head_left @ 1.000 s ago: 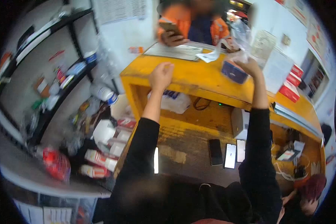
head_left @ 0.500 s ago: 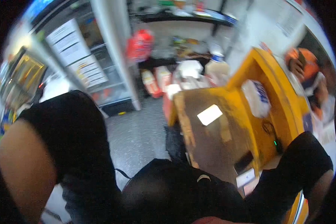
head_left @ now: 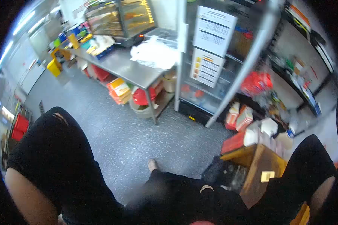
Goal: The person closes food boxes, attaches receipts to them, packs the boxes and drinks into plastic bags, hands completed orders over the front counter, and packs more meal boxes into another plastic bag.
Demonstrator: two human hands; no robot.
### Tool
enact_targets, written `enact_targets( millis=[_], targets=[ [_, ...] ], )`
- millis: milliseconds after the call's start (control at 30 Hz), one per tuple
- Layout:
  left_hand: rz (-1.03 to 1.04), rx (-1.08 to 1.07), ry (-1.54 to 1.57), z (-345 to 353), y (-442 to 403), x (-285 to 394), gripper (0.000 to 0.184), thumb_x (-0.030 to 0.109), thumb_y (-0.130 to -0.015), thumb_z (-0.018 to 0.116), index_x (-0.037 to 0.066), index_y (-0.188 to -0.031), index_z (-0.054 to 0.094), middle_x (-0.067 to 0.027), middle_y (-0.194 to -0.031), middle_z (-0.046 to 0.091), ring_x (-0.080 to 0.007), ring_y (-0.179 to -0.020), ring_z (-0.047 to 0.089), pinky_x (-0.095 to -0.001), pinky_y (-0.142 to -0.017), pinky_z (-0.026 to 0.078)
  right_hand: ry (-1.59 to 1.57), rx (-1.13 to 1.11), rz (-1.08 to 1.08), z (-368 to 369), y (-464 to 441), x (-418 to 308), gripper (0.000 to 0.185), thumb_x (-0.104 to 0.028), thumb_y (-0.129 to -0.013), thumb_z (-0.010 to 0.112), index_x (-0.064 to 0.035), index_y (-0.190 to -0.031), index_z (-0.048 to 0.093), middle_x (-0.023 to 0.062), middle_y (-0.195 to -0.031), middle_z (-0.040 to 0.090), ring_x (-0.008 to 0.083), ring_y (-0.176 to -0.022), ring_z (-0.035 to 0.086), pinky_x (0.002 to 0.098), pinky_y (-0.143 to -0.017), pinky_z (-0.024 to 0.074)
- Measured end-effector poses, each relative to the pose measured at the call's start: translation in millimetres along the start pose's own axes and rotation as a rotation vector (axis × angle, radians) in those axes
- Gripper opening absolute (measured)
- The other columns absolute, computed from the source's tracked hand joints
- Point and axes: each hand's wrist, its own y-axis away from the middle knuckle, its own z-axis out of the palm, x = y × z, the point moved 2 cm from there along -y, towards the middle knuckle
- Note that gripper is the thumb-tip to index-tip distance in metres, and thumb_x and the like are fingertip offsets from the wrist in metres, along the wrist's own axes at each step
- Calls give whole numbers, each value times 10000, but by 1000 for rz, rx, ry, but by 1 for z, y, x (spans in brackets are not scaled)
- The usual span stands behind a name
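Observation:
Neither of my hands shows; only my forearms appear below black sleeves, one at the lower left edge and one at the lower right edge. Near my right sleeve is the end of the brown and yellow counter (head_left: 258,168) with a small pale card or label (head_left: 267,176) on it. A shoe (head_left: 153,165) stands on the floor in front of my body.
Grey speckled floor (head_left: 127,146) lies ahead. A steel table (head_left: 127,69) holds white plastic bags (head_left: 156,52) and a glass display case (head_left: 120,18). A glass-door fridge (head_left: 210,101) stands right of it, then shelves with a red bag (head_left: 257,83) and cartons (head_left: 245,117).
My view has swung left from the counter to the floor, table and fridge. Both hands have gone out of view. The phones and the person in orange no longer show.

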Motion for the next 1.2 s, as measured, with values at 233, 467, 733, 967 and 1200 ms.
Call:
enact_targets(
  millis=[233,467,733,967,1200],
  targets=[
    [-126,-170,-156,-89,114,-17,358,349,-831,474,63,-1040,524,-174,-1111,470,-267,-1005,443,-381,-856,359,78,192,-175,75,-142,11,259,-152,-834,444,32,-1010,493,156,-1009,531,206,-858,509,291,-767,407],
    [-222,-117,-159,-166,237,-73,386,363,-820,505,70,-1072,523,-185,-1158,442,-284,-1080,413,-403,-900,336,283,781,-358,72,-273,-2,228,-124,-844,411,39,-950,530,152,-949,564,197,-788,541,279,-723,435],
    [-433,345,-140,-201,452,-139,425,378,-807,541,79,-1108,523,-198,-1213,411,-303,-1166,378,-428,-950,311,-242,494,19,322,-552,204,155,-92,-789,557,0,-905,604,98,-851,624,170,-736,591,268,-680,463],
    [-1385,266,-61,-105,727,-318,263,3,-688,468,-5,-922,588,-152,-845,593,-252,-802,569,-339,-725,440,217,127,560,574,-549,481,153,-65,-732,526,-52,-846,627,130,-847,620,291,-812,583,361,-749,450],
    [-1553,-258,791,59,851,-385,261,150,-761,556,45,-999,577,-144,-942,582,-270,-838,576,-336,-754,445,257,-199,930,556,-567,491,213,-223,-716,577,-74,-865,609,112,-836,619,293,-784,583,391,-691,455]
  ],
)
